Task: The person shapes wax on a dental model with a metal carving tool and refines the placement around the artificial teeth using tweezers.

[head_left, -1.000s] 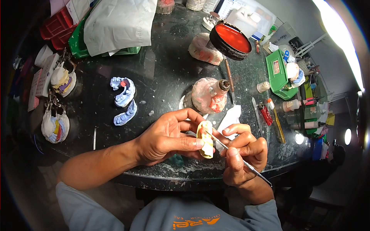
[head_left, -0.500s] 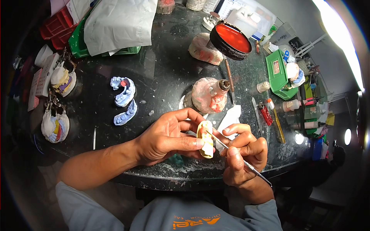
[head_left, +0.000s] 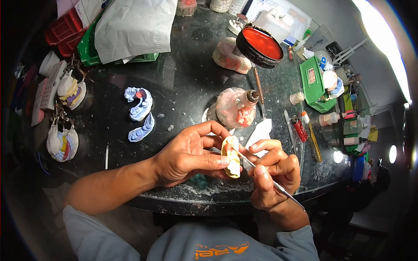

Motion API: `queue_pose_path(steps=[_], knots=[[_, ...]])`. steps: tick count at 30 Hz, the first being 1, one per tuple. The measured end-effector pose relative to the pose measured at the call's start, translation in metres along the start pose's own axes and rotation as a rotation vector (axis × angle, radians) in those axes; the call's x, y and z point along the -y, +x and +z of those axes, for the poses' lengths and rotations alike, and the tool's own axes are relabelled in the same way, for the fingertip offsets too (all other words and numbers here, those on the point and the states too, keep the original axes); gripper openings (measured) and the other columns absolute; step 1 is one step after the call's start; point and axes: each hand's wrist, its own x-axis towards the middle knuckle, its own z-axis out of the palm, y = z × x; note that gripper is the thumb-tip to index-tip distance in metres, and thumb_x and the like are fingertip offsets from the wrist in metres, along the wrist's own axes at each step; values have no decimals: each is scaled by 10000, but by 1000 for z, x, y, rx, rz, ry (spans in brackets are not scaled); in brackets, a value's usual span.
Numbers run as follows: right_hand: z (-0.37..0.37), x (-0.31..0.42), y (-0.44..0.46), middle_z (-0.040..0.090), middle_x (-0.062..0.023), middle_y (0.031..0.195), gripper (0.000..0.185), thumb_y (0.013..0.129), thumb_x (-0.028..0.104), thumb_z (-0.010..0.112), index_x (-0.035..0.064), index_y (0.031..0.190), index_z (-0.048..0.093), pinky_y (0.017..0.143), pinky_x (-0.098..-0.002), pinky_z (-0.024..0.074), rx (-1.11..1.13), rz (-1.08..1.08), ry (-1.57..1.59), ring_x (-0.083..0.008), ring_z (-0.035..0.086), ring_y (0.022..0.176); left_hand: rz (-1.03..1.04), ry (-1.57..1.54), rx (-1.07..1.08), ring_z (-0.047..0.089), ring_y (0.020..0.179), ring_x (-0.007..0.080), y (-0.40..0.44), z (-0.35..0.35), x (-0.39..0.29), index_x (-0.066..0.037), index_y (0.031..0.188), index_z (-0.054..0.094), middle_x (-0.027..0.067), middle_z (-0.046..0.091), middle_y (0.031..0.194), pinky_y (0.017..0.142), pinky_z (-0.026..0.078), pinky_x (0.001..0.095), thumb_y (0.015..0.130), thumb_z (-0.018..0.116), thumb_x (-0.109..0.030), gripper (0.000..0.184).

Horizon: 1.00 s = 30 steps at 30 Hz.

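Close to the table's front edge, my left hand (head_left: 191,156) grips a small pale yellow dental model (head_left: 232,157) between thumb and fingers. My right hand (head_left: 275,174) pinches a thin metal tool (head_left: 281,188) like a pen, its tip at the model's upper part. Behind my hands stands a wax-spattered burner (head_left: 236,107), with a crumpled white tissue (head_left: 260,134) to its right. Two blue dental casts, a larger one (head_left: 141,104) and a smaller one (head_left: 142,128), lie to the left of my hands.
A dish of red wax (head_left: 261,43) is at the back, beside a brown-handled tool (head_left: 258,87). Articulated models (head_left: 63,140) stand at the left. To the right are a red knife (head_left: 299,129), a yellow brush (head_left: 315,141) and a green box (head_left: 314,82).
My right hand and the metal tool have shifted very slightly to the left, and the yellow model has moved a touch with them. Both grips are the same.
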Motion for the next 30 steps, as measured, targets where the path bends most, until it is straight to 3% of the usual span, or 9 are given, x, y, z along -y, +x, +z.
queue_pose_path(steps=[13,30], knots=[[1,0,0,613,-154,802,184,942,-58,648,-6,928,472,897,-520,665,-26,-6,24,-349,649,1044,-14,-2,-1,714,1178,358,0,0,-1,-18,1340,478,233,639,1321,945,647,429,937,711,2,467],[-1,4,0,610,-155,825,173,952,-63,623,-8,934,460,927,-571,647,-19,-11,54,-329,616,1067,30,21,1,728,1140,338,0,0,1,-3,1320,503,233,662,1280,970,630,436,904,745,8,482]])
